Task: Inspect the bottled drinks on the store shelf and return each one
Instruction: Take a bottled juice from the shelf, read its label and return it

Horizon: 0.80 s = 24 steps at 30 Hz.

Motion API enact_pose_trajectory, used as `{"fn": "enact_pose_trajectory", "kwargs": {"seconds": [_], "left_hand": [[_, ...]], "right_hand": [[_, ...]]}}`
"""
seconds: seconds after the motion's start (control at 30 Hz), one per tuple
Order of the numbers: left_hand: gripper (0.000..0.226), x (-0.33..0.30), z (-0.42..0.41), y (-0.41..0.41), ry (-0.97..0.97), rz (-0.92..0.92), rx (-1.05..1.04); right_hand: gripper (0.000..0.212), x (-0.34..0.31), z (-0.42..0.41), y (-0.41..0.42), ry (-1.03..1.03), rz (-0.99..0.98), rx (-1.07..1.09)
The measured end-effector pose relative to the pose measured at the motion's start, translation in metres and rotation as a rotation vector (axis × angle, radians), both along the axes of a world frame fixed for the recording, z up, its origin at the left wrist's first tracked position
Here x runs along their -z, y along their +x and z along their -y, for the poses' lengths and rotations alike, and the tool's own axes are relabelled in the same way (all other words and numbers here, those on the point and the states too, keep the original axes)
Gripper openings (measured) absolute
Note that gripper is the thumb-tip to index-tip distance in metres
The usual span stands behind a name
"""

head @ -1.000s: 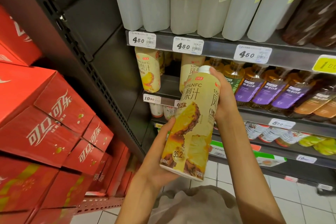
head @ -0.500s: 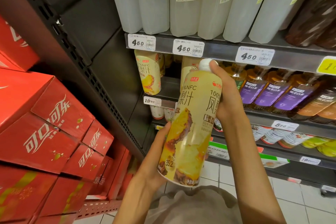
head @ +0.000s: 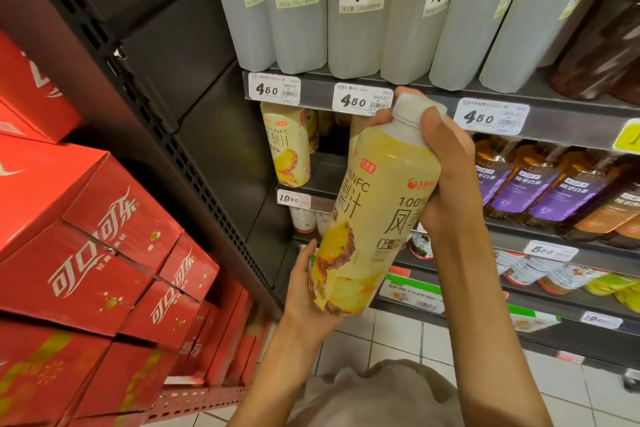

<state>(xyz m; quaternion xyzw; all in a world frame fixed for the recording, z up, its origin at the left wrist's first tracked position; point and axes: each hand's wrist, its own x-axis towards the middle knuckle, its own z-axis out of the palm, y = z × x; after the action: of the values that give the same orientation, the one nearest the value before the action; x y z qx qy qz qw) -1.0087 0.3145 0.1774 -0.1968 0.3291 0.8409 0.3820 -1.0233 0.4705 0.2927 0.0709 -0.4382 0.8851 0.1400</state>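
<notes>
Two bare hands hold one tall yellow plastic pineapple-juice bottle, tilted, in front of the dark metal store shelf. The right hand wraps its fingers around the neck and white cap; the left hand cups the base. A matching yellow bottle stands behind on the shelf, grey rice-water bottles above, red cola cartons stacked left.

Glossy plastic juice bottle at centre, matt red cardboard boxes at 9 o'clock, dull grey metal shelf at 1 o'clock, glossy floor tiles at 6 o'clock
</notes>
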Motion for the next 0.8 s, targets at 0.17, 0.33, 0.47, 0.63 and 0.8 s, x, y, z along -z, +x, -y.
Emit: {"fn": "enact_pose_trajectory", "kwargs": {"seconds": [0.17,0.33,0.47,0.63,0.8], "left_hand": [[0.058,-0.011,-0.002,-0.009,0.246,0.029,0.149],[0.046,-0.003,0.005,-0.018,0.197,-0.074,0.044],[0.024,-0.014,0.017,-0.030,0.195,-0.177,-0.142],[0.018,-0.022,0.027,-0.041,0.256,-0.260,-0.283],[0.020,-0.016,0.018,-0.032,0.257,-0.128,-0.265]], "right_hand": [[0.050,-0.012,0.003,0.006,0.272,-0.040,0.110],[0.050,-0.020,0.004,0.010,0.443,-0.128,-0.048],[0.074,-0.012,0.000,0.007,0.522,-0.086,-0.063],[0.098,-0.004,-0.002,0.013,0.492,-0.029,-0.240],[0.052,-0.021,0.011,0.016,0.503,-0.168,-0.319]]}}
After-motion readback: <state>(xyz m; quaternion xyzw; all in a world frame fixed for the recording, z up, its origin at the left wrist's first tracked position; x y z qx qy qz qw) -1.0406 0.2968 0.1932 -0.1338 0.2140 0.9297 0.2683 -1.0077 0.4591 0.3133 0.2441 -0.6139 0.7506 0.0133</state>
